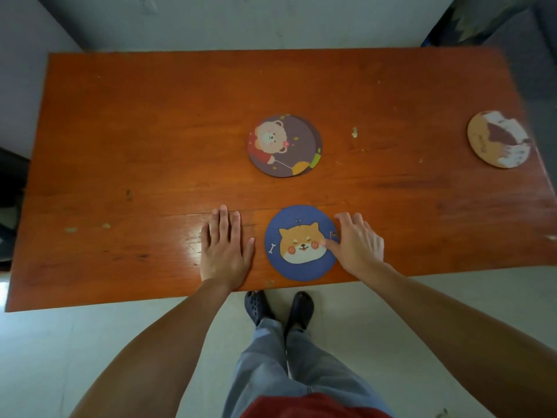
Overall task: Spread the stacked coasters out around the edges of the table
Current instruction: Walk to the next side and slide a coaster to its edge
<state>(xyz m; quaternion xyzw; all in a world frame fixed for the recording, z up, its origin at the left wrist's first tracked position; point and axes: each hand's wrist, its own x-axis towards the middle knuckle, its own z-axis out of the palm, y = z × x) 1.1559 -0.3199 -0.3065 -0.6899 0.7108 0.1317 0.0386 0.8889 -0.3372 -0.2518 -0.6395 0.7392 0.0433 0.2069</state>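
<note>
A small stack of round coasters (pixel 284 145) lies in the middle of the orange wooden table (pixel 150 131); its top one shows a bear on a brown ground. A blue coaster with a dog face (pixel 297 254) lies flat at the near edge. My right hand (pixel 357 242) rests on that coaster's right rim, thumb on its face, fingers spread. My left hand (pixel 224 245) lies flat and empty on the wood just left of it, not touching it. A tan and white coaster (pixel 497 138) lies by the right edge.
The table's near edge runs just below both hands, with pale floor tiles and my feet in dark clogs (pixel 278 306) beneath. A grey wall (pixel 241 19) stands behind the far edge. Dark objects sit beyond the left edge and at the far right corner.
</note>
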